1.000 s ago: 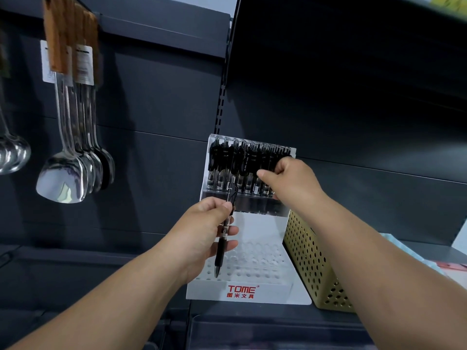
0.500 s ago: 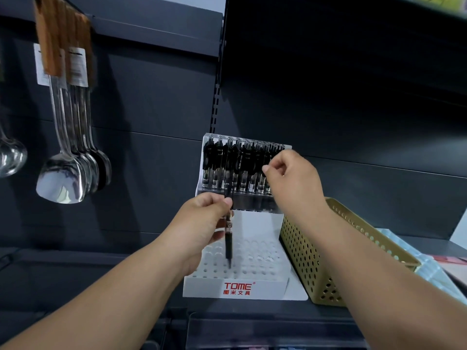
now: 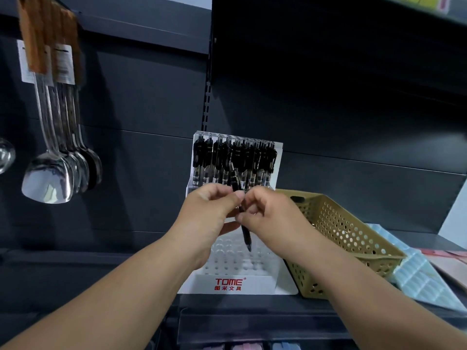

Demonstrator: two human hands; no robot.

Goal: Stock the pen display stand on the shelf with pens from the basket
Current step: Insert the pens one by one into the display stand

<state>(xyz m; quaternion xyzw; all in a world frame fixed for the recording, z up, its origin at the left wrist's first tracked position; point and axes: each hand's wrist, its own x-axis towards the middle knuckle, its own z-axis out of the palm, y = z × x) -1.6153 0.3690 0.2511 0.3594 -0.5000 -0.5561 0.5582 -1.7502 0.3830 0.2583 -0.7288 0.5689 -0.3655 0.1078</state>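
The left hand (image 3: 209,213) and right hand (image 3: 267,218) were together, both pinching one black pen (image 3: 246,236), which hung nearly upright, tip down, just below them over the empty holes of the white stand (image 3: 232,281), with the basket (image 3: 353,236) beside the right hand.

Got a white stepped pen display stand (image 3: 231,284) at lower centre, red TOME logo on the front. Back row packed with upright clear-and-black pens (image 3: 235,157), rows of round holes below. Black pen (image 3: 246,237) hanging tip-down, slightly tilted, just over those holes, pinched by left hand (image 3: 212,213) and right hand (image 3: 267,215). Tan perforated basket (image 3: 353,238) right beside, lower right.
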